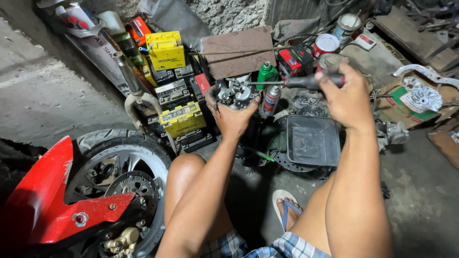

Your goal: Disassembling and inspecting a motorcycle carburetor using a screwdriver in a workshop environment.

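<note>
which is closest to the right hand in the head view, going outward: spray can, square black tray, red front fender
From the right hand:
1. Square black tray: just below the hand, on the floor.
2. Spray can: to its left, beyond the screwdriver tip.
3. Red front fender: far left, over the wheel.

Red fender (43,191) sat over a motorcycle front wheel (119,181) at lower left. Yellow batteries (166,49) stacked beside a chrome fork leg (128,76). Black square tray (313,141) lay on the floor, green bottle (266,74) and spray can (271,100) near it; red-lidded tin (326,44) behind
</note>
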